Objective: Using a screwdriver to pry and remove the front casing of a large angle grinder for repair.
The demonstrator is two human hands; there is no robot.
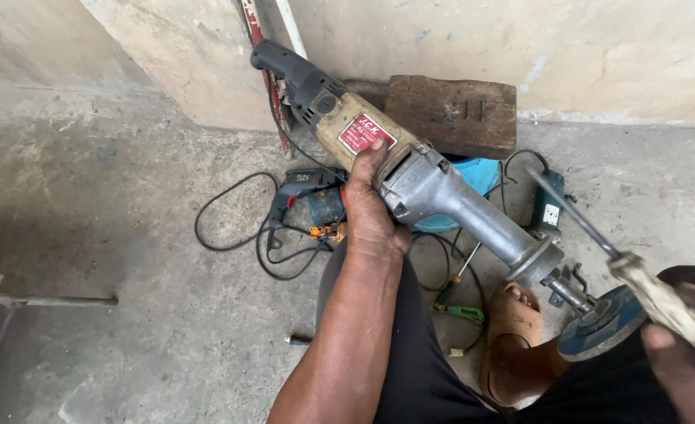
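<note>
Wooden block (pixel 451 115), blue drill (pixel 310 198).

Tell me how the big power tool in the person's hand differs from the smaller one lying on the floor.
The angle grinder is large, beige and grey, and held up off the ground by the left hand. The drill is smaller, blue-green and black, and lies untouched on the concrete floor. Both are worn, dusty corded tools.

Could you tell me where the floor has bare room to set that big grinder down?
Bare concrete floor lies left of the black cord, between the wall and the metal rod. It is crowded under the grinder: blue drill, cords, wooden block.
</note>
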